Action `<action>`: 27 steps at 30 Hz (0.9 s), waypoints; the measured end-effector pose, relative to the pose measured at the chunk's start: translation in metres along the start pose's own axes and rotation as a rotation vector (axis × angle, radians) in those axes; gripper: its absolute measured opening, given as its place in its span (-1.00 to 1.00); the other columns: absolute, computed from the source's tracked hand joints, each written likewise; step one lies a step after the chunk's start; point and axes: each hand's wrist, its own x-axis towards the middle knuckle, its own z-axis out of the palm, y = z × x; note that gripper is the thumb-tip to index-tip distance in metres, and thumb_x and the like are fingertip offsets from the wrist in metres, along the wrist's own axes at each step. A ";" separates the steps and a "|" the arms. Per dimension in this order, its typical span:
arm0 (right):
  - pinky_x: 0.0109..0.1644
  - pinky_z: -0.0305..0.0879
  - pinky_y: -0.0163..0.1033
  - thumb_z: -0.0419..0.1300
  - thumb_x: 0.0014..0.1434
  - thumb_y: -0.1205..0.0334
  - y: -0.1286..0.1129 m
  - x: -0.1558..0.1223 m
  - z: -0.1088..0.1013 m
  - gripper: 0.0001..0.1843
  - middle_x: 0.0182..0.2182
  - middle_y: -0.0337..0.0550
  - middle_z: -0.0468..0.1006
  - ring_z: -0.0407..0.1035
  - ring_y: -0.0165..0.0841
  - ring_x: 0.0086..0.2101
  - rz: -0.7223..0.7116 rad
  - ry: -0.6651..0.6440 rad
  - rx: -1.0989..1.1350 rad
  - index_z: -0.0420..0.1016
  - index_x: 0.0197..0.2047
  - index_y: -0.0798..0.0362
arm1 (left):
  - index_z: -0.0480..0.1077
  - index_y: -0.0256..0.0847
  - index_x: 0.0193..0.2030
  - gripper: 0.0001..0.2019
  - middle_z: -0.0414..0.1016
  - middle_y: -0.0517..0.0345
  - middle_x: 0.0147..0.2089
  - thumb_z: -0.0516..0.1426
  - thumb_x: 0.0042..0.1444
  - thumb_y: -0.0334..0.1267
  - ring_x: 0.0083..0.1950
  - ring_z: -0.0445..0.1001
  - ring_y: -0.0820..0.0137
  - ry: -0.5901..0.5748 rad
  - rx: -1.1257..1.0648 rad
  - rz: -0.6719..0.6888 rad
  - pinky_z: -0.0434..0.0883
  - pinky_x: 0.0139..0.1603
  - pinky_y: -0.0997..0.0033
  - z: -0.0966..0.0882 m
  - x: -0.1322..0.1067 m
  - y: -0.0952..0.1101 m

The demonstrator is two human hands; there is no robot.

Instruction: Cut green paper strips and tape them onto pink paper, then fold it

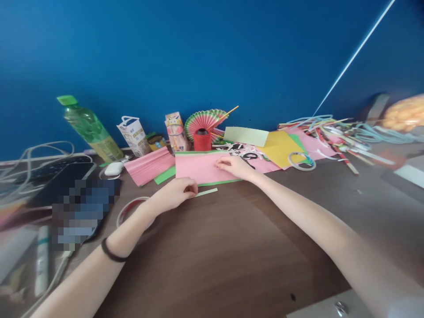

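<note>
A pink paper sheet with a green edge lies flat on the brown table. My left hand is curled at the sheet's near left corner, fingers pinched on its edge beside a thin green paper strip. My right hand rests on the sheet's right part, fingers bent and pressing down on it. Black-handled scissors lie just behind my right hand.
A pleated pink paper, red cup, paper fan, cartons, green bottle and earbud case line the back. Tape rolls, yellow paper, paper strips to the right. Tablet and cables lie left.
</note>
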 end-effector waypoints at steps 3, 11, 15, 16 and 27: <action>-0.07 0.28 -0.21 0.10 0.07 0.30 -0.007 0.000 -0.010 -0.82 -0.28 -0.10 0.58 0.44 -0.34 -0.23 0.010 -0.020 0.051 0.52 -0.30 0.12 | 0.33 -0.21 -0.43 -0.92 0.40 0.22 -0.39 0.02 -0.03 -0.35 -0.35 0.34 0.44 0.021 -0.027 -0.019 0.27 -0.30 0.47 0.001 0.001 0.002; -0.39 0.28 -0.35 0.13 -0.02 0.32 -0.042 -0.007 -0.032 -0.81 -0.48 -0.17 0.55 0.41 -0.44 -0.49 0.184 -0.624 0.089 0.44 -0.27 0.13 | 0.34 -0.21 -0.40 -0.93 0.36 0.22 -0.40 0.04 -0.02 -0.35 -0.40 0.31 0.47 -0.011 -0.060 0.002 0.26 -0.36 0.49 0.005 0.000 0.010; -0.44 0.24 -0.37 0.15 -0.06 0.31 -0.046 -0.010 -0.029 -0.88 -0.58 -0.22 0.50 0.37 -0.47 -0.54 0.257 -0.790 0.044 0.40 -0.38 0.14 | 0.40 -0.20 -0.28 -0.84 0.37 0.18 -0.33 0.03 0.00 -0.37 -0.33 0.33 0.45 -0.050 -0.054 0.053 0.29 -0.28 0.48 0.003 0.000 0.010; -0.45 0.24 -0.38 0.14 -0.06 0.31 -0.046 -0.010 -0.028 -0.89 -0.59 -0.23 0.49 0.35 -0.48 -0.55 0.263 -0.798 0.034 0.40 -0.39 0.13 | 0.41 -0.19 -0.22 -0.80 0.37 0.16 -0.29 0.03 0.01 -0.37 -0.29 0.34 0.43 -0.054 -0.048 0.071 0.30 -0.23 0.47 0.002 0.000 0.009; -0.52 0.08 -0.39 0.16 -0.06 0.22 -0.041 -0.009 -0.024 -0.88 -0.65 -0.31 0.41 0.24 -0.51 -0.59 0.232 -0.818 -0.090 0.34 -0.44 0.08 | 0.38 0.01 0.03 -0.64 0.41 0.11 -0.07 -0.08 0.18 -0.36 -0.01 0.28 0.36 -0.054 0.085 0.288 0.20 0.06 0.35 0.005 0.001 0.003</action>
